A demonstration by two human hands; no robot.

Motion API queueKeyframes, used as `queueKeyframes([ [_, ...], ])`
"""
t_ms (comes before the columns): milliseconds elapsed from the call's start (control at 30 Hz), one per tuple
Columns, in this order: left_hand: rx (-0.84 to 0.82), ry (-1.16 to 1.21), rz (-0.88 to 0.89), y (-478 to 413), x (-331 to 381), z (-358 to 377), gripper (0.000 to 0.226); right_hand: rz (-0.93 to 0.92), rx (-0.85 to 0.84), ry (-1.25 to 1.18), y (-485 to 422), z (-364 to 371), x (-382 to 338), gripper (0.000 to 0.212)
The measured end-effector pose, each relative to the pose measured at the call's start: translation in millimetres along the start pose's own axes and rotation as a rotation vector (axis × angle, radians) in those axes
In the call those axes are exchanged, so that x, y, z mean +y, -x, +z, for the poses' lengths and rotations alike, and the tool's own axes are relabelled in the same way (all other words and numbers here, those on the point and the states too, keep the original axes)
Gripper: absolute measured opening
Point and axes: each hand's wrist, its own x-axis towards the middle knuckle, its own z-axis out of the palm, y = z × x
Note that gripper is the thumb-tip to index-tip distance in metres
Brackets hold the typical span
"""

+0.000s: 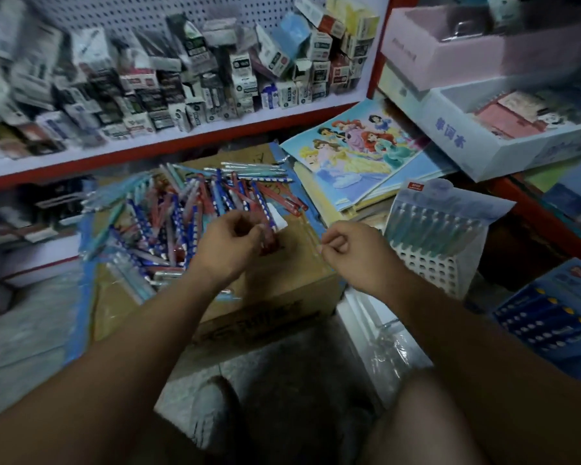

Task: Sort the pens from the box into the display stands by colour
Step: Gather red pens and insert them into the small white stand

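1. Gripping observed at the left hand [230, 245]: its fingers curl round a red pen [269, 245] over the middle of the box. The blur hides whether it holds more than 1.
2. The right hand [346, 246] is over the box's right edge with its fingers curled and thumb tip against forefinger. I cannot tell whether anything is pinched there.
3. The cardboard box [282, 297] sits just ahead of the knees with its bare flap under both hands.
4. Key relation: the held pen sticks out of the left fist toward the right hand, and its long axis runs roughly away from the body. The 2 hands are near each other but not touching.
5. The loose pens [182, 209] lie heaped left of and beyond the left hand, crossing at all angles. The mix is red, dark blue with white dots, and pale teal, so the left hand is the nearer one to it.
6. The teal stand [440, 263] is just right of the right hand. It has a white lattice base and 1 row of teal pens upright under a clear cover.
7. The blue stand [550, 320] is at the near right and holds dark-blue pens.
8. Judgement: I can make out no stand for red, so where this pen goes is unclear. The right hand is nearer both stands, so passing the pen across looks sensible.
9. Beyond lie picture books [356, 146] and a shelf [182, 135] of small cartons.
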Motion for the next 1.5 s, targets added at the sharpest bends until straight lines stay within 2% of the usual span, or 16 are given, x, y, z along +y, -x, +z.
queueKeyframes([
  [200, 0.153, 0.001, -0.123, 11.0, -36.6, -70.5, 0.009, -0.028, -0.067, 0.112, -23.4, 58.3, -33.7, 0.009],
  [433, 0.101, -0.007, -0.158, 16.6, -59.0, -100.0, 0.010, 0.188, -0.041, 0.210, -66.6, 86.5, -46.3, 0.024],
  [567, 0.070, -0.049, -0.136, 11.3, -59.4, -105.0, 0.009, 0.268, -0.050, 0.211, -75.1, 95.6, -52.4, 0.042],
  [900, -0.010, -0.089, -0.078, 4.9, -46.6, -102.6, 0.010, 0.323, -0.029, 0.180, -73.1, 99.3, -49.5, 0.020],
  [1033, -0.050, -0.123, -0.055, 3.2, -45.7, -97.2, 0.010, 0.321, -0.040, 0.164, -70.7, 97.8, -50.1, 0.021],
  [1233, -0.068, -0.109, -0.044, 2.0, -39.5, -89.8, 0.011, 0.270, 0.127, 0.134, -62.5, 80.3, -53.3, 0.028],
  [1500, -0.141, 0.049, -0.145, -2.8, -23.3, -61.3, 0.011, 0.278, 0.305, -0.137, -50.8, 58.2, -45.4, 0.025],
])
